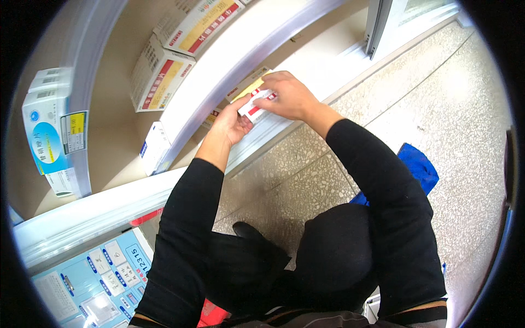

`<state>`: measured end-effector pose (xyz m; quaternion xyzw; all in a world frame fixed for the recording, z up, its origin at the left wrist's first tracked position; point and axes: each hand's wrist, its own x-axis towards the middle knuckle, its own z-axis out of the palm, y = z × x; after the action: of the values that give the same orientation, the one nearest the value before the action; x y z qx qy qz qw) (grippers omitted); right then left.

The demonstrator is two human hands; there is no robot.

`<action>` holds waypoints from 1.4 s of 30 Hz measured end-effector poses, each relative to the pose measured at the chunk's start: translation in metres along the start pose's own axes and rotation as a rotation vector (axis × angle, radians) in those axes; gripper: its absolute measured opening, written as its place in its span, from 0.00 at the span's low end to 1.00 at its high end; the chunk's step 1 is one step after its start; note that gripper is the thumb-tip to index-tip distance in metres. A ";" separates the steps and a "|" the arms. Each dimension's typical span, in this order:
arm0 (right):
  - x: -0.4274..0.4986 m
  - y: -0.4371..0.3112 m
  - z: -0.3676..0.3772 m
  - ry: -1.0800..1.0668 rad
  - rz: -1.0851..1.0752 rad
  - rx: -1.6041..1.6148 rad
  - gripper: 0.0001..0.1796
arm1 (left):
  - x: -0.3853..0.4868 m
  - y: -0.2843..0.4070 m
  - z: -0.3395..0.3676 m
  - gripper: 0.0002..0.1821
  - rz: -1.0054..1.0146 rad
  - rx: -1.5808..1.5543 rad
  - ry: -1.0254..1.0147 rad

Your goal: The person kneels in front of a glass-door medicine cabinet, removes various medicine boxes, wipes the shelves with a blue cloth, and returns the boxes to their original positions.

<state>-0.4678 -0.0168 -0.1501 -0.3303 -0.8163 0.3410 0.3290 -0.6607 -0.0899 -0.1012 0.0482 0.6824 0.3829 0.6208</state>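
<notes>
Before the lowest visible shelf, my left hand (230,125) and my right hand (292,97) grip a small white and red medicine box (253,110) between them. The right thumb presses on its upper face, while the left fingers curl beneath it. Just behind the hands, a yellow and white carton (246,85) stands on the shelf, partly covered by my right hand. Below it, another small carton (212,117) with yellow and red on it shows in part beside my left wrist.
White shelves (262,43) curve across the upper left. They hold red-and-yellow-striped cartons (162,84), a blue and white box (47,131) and a small white box (156,147). A light blue notice board (92,279) is at lower left. Blue cloth (418,168) lies right, over the terrazzo floor (410,106).
</notes>
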 end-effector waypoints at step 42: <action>-0.090 -0.067 -0.101 0.053 -0.111 0.006 0.10 | -0.037 -0.041 -0.090 0.33 1.040 2.048 0.328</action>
<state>-0.3614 -0.0880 -0.0706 -0.2924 -0.8233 0.3159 0.3700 -0.7153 -0.1805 -0.1005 0.7524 0.6430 -0.1381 -0.0369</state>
